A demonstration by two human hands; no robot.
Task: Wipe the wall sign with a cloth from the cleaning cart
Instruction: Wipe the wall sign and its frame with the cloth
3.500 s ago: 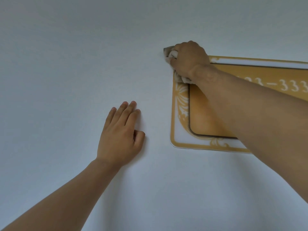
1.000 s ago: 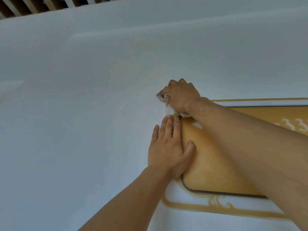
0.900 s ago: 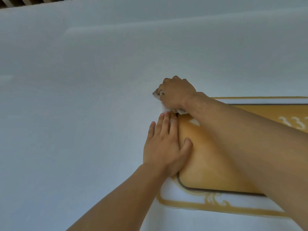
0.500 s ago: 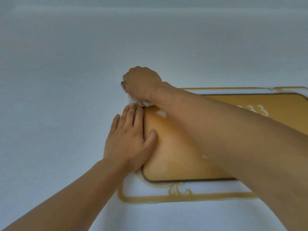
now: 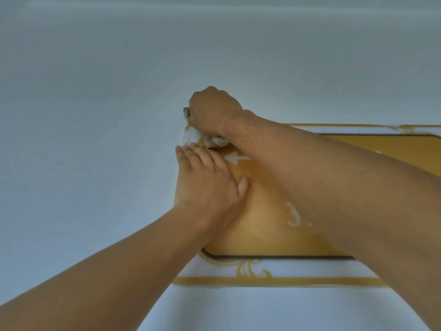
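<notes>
A gold and white wall sign (image 5: 262, 225) with a white arrow and white digits hangs on the pale wall, at centre right. My right hand (image 5: 213, 111) is closed on a crumpled grey-beige cloth (image 5: 214, 141) and presses it on the sign's top left corner. Only small bits of the cloth show under and beside the fist. My left hand (image 5: 210, 185) lies flat, fingers together, on the sign's left edge just below the cloth. My right forearm hides much of the sign's right half.
The plain pale wall (image 5: 95, 115) fills the rest of the view on the left, above and below the sign. The cleaning cart is out of sight.
My left hand moved from the bare wall onto the sign's left edge. My right fist stays at the top left corner with the cloth. The view has dropped and come closer.
</notes>
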